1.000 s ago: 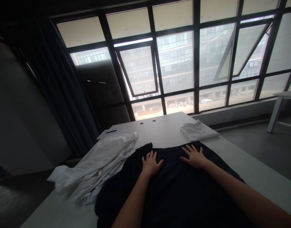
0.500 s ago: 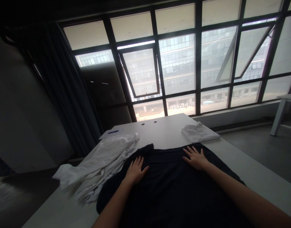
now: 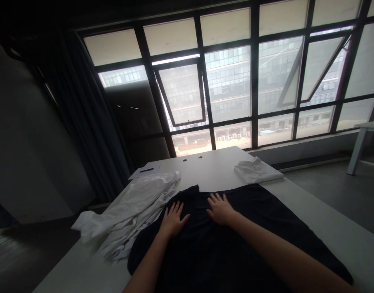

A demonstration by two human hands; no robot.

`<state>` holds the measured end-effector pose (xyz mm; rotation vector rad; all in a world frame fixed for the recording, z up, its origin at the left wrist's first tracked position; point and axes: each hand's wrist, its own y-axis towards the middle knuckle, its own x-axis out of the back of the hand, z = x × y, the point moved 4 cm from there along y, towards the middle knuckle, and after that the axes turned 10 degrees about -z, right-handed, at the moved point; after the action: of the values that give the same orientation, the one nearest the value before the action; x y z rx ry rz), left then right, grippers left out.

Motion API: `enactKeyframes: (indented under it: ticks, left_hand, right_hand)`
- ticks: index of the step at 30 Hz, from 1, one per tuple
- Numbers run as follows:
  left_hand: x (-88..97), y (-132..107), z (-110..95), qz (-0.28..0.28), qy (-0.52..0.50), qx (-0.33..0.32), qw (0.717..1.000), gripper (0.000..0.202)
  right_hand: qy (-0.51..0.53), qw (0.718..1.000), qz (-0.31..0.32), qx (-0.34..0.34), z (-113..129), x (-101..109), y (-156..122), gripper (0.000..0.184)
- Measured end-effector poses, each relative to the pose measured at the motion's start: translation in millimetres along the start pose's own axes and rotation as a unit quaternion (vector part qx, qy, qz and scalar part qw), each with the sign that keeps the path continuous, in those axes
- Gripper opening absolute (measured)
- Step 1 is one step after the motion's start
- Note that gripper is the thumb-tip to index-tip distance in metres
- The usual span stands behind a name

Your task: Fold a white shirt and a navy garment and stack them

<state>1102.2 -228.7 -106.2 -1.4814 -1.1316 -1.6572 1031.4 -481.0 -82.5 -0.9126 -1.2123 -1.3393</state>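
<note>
One left hand (image 3: 174, 219), one right hand (image 3: 220, 209) spread open on black garment (image 3: 244, 252)

Both hands lie palm-down on the black garment, fingers fanned and relaxed, neither clenched nor gathering any cloth. They stand near each other toward its far edge, with a strip of dark fabric between them, and the bare forearms reach in from the bottom of the frame. The garment lies spread out on a white table (image 3: 211, 167), its near end running toward the lower edge of the view and one corner trailing to the lower right. Poor light hides its seams, so its cut is hard to read, though it may be a T-shirt.

Touching the black garment's left side, a crumpled white garment (image 3: 129, 215) lies in a long, loose heap. Beyond its far edge to the right sits a neatly folded white garment (image 3: 256, 171), slightly apart from it. Past its far left corner, a sheet of paper (image 3: 144, 172) lies on the table with a blue pen (image 3: 146, 170) on top. Two small round holes (image 3: 192, 158) mark the table well beyond the black garment. Farther off, a dark curtain (image 3: 83, 110) hangs to its left, a white side table (image 3: 365, 134) stands to its right, and a large gridded window (image 3: 229, 81) looks out on a multi-storey building (image 3: 226, 85).
</note>
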Motion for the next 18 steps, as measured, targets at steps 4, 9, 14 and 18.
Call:
enactKeyframes:
  ticks: [4,9,14,18]
  left_hand:
    - [-1.2,2.0,2.4,0.009,0.017,0.000,1.000,0.079]
    - [0.4,0.9,2.6,0.005,0.013,-0.002,1.000,0.078]
    - [3.0,-1.5,1.7,0.001,-0.007,0.001,1.000,0.083]
    - [4.2,-2.3,1.1,0.000,-0.011,0.003,1.000,0.083]
  right_hand:
    - [0.107,0.985,-0.004,0.136,86.7,-27.4,-0.6,0.082]
    - [0.127,0.984,0.015,0.128,74.1,-30.6,-7.3,0.086]
    - [0.078,0.995,0.026,0.055,-19.3,-14.2,-24.8,0.089]
    - [0.026,0.999,0.008,-0.041,-112.0,-1.1,-47.2,0.088]
